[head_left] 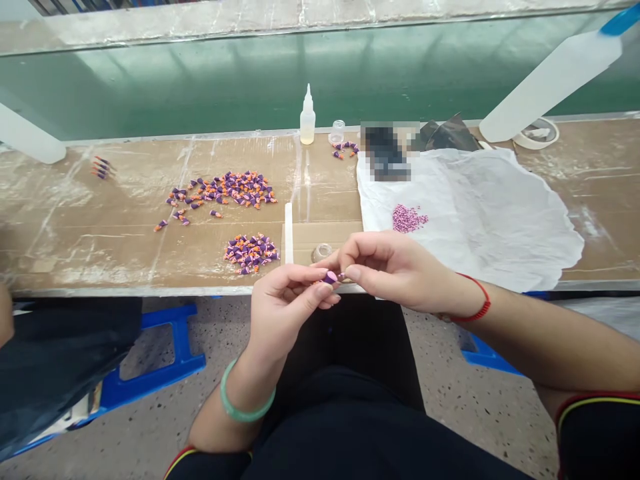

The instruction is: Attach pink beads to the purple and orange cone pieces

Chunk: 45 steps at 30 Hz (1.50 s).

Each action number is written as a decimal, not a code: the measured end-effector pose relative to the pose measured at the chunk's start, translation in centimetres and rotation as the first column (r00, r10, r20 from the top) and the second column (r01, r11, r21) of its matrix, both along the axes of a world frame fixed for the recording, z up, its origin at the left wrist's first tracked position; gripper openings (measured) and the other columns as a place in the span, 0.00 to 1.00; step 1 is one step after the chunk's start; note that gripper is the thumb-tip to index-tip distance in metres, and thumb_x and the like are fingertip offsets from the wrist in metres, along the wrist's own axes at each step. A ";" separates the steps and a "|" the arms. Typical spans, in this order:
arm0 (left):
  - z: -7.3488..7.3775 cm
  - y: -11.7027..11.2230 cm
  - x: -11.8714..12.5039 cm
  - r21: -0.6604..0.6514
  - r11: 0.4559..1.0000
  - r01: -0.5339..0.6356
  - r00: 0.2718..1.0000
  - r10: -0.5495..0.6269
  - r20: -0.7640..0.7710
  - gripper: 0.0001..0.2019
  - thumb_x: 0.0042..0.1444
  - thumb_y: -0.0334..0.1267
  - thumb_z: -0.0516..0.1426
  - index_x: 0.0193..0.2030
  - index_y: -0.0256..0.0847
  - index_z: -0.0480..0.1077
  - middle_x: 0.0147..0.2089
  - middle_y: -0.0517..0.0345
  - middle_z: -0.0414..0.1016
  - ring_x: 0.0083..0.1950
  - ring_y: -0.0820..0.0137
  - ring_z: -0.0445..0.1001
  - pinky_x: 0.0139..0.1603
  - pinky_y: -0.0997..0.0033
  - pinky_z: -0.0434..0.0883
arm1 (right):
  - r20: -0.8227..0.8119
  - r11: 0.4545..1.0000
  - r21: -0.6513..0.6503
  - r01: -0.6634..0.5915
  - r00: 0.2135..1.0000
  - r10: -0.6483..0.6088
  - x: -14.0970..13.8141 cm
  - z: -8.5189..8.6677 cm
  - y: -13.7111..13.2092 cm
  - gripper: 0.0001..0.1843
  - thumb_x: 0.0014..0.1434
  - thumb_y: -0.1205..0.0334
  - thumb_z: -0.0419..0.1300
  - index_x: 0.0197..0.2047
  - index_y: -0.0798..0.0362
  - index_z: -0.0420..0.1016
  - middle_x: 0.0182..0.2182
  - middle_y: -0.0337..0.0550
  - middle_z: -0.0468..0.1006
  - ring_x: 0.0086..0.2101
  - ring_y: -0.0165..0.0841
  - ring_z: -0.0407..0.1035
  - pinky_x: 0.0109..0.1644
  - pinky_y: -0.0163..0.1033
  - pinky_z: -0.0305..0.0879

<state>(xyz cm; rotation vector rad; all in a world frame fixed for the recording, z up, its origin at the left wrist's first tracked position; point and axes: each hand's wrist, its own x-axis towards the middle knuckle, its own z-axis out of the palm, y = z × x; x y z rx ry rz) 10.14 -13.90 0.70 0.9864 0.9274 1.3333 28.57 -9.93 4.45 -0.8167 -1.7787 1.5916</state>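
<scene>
Purple-and-orange pieces (223, 189) are spread in a wide heap on the cardboard-covered counter (85, 260), and a smaller heap (250, 253) lies nearer, with a few strays around them. Over the near edge of the counter, a small purple piece (331, 277) is held between the left hand (285, 310) and the right hand (395, 267); both are closed in a fine fingertip pinch, though the exact grip is partly hidden by the fingers. To the right, a small patch of pink beads (409, 218) is left on a crumpled white cloth (480, 220). Much of the work appears done, judging by the many assembled-looking pieces, but those beads are still unused. A plastic dropper bottle (307, 118) stands at the far side, beside a small clear cup (337, 132).
</scene>
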 end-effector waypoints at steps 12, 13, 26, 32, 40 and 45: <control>0.4 -0.1 0.5 0.068 0.998 0.012 0.998 -0.016 0.067 0.06 0.50 0.36 0.73 0.34 0.43 0.83 0.31 0.60 0.85 0.26 0.74 0.82 0.29 0.82 0.81 | 0.115 0.978 0.206 0.031 0.992 -0.056 0.3 0.5 -0.3 0.05 0.60 0.71 0.58 0.33 0.52 0.69 0.36 0.43 0.84 0.38 0.33 0.78 0.38 0.34 0.73; 0.4 -0.2 0.5 0.069 0.998 0.013 0.998 -0.017 0.068 0.06 0.50 0.36 0.73 0.34 0.43 0.83 0.31 0.60 0.85 0.26 0.74 0.82 0.29 0.82 0.81 | 0.123 0.974 0.227 0.027 0.991 -0.056 0.4 0.6 -0.2 0.06 0.60 0.71 0.57 0.32 0.52 0.69 0.36 0.43 0.84 0.36 0.32 0.78 0.37 0.33 0.72; 0.7 -0.3 0.8 0.059 0.997 -0.044 0.999 0.043 0.020 0.11 0.47 0.43 0.75 0.31 0.41 0.82 0.27 0.58 0.83 0.24 0.71 0.82 0.26 0.78 0.81 | 0.148 0.866 0.500 0.016 0.984 -0.103 0.0 1.0 -0.4 0.09 0.61 0.72 0.56 0.31 0.51 0.68 0.32 0.37 0.84 0.34 0.29 0.78 0.35 0.31 0.69; 0.6 -0.4 0.8 0.035 0.998 -0.045 0.999 0.044 0.022 0.14 0.46 0.46 0.75 0.30 0.40 0.81 0.28 0.57 0.84 0.23 0.71 0.81 0.25 0.76 0.81 | 0.185 0.833 0.554 -0.005 0.976 -0.117 -0.1 1.1 -0.5 0.09 0.60 0.73 0.55 0.30 0.50 0.66 0.31 0.37 0.83 0.30 0.28 0.77 0.33 0.31 0.68; 0.0 -0.6 0.4 -0.018 1.000 -0.005 1.000 0.005 0.011 0.17 0.48 0.51 0.73 0.31 0.39 0.79 0.31 0.54 0.84 0.27 0.68 0.83 0.31 0.70 0.84 | 0.197 0.784 0.620 -0.010 0.970 -0.143 -0.4 0.4 -0.6 0.09 0.63 0.69 0.55 0.32 0.48 0.70 0.31 0.40 0.83 0.33 0.34 0.81 0.30 0.34 0.72; 0.1 -0.5 0.4 -0.010 1.000 -0.018 1.000 0.018 -0.011 0.19 0.46 0.53 0.74 0.30 0.39 0.79 0.28 0.55 0.83 0.26 0.68 0.82 0.28 0.72 0.82 | 0.197 0.778 0.628 -0.012 0.970 -0.144 -0.5 0.3 -0.6 0.09 0.62 0.70 0.55 0.31 0.48 0.68 0.31 0.40 0.83 0.33 0.35 0.81 0.31 0.35 0.72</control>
